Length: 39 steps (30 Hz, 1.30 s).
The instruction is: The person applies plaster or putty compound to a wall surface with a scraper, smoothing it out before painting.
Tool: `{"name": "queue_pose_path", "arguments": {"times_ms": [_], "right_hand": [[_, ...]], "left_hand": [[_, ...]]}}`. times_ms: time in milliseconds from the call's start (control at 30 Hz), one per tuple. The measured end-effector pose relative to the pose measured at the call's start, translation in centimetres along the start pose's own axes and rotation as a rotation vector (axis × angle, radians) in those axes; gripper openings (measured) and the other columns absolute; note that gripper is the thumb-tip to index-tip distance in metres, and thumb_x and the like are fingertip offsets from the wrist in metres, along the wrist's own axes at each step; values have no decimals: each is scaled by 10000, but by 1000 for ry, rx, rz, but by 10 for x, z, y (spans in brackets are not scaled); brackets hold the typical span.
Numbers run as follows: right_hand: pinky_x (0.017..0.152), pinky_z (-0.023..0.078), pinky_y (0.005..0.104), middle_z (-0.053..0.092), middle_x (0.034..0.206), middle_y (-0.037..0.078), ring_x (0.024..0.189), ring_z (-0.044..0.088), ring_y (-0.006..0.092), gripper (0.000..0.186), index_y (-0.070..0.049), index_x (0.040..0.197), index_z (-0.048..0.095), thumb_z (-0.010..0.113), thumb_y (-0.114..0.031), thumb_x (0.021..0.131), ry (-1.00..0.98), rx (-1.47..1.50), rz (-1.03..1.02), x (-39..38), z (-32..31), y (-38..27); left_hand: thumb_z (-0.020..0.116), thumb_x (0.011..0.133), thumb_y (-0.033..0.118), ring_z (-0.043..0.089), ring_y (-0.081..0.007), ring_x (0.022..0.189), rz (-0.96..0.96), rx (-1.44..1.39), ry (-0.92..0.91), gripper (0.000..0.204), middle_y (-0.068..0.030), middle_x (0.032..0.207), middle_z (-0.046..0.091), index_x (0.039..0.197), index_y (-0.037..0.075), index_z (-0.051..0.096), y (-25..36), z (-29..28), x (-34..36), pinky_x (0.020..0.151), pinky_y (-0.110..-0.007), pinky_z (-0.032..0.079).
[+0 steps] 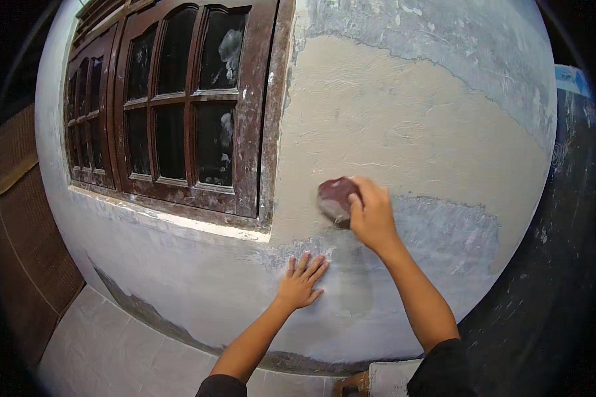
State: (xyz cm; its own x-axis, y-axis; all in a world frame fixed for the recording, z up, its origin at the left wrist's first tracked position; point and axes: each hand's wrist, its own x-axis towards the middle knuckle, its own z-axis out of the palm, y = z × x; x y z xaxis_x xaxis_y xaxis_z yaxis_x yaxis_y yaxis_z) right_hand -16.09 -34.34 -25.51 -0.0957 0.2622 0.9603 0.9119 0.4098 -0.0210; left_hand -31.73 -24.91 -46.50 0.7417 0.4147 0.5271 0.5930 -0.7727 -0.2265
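Observation:
In the head view my right hand point(377, 221) grips a reddish-brown pad point(336, 202), possibly an abrasive one, at the wall's beige patched coat point(404, 132), right of the window. The pad is slightly blurred. My left hand point(303, 281) lies below and to the left of it, fingers spread against the pale grey lower wall point(198, 278). Rougher bluish-grey wall point(444, 231) shows beside and below the beige coat.
A dark wooden window point(255, 106) with smudged panes fills the upper left, above a chipped sill point(165, 212). Brown panels point(26, 245) stand at the far left. A pale floor point(99, 337) runs below. A wood-edged object point(391, 377) is at bottom centre-right, and a dark surface point(530, 278) lies at right.

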Motion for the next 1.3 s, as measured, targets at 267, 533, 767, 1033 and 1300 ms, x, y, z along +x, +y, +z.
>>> {"name": "queue_pose_path", "arguments": {"times_ms": [267,533,767,1033,1300], "right_hand": [[816,377,430,630,982,178,925,592,339,283,-5,1073,569,551,-29,792,3,38,28,9,-8,4],[817,373,421,641,982,146,929,598,315,273,-32,1061,583,534,-13,793,-59,-17,-85,39,-16,-5],[799,462,404,640,923,176,882,608,361,274,-14,1001,616,579,21,731,-520,-111,-244,50,-8,-4],[754,490,416,643,903,191,844,615,378,260,-7,981,623,579,28,727,-457,-9,-262,64,-3,-10],[754,489,421,644,915,189,858,609,388,251,-10,966,626,572,26,724,-419,38,-197,70,-5,-13]], "left_hand": [[548,828,507,75,-325,1439,18,-24,42,808,-14,1566,147,1499,228,195,-2,3,-2,1123,-582,49],[499,842,570,65,-388,1427,49,128,96,791,-62,1559,162,1487,198,232,-3,9,-1,1109,-610,-2],[535,829,526,53,-324,1443,18,32,35,809,-19,1567,145,1499,226,195,-2,2,0,1125,-575,33],[535,831,520,52,-322,1444,10,30,38,812,-13,1570,132,1501,225,183,-3,2,-1,1125,-576,33],[529,845,508,61,-319,1443,18,-31,48,800,-12,1571,128,1503,224,173,-3,4,0,1123,-578,60]]}}
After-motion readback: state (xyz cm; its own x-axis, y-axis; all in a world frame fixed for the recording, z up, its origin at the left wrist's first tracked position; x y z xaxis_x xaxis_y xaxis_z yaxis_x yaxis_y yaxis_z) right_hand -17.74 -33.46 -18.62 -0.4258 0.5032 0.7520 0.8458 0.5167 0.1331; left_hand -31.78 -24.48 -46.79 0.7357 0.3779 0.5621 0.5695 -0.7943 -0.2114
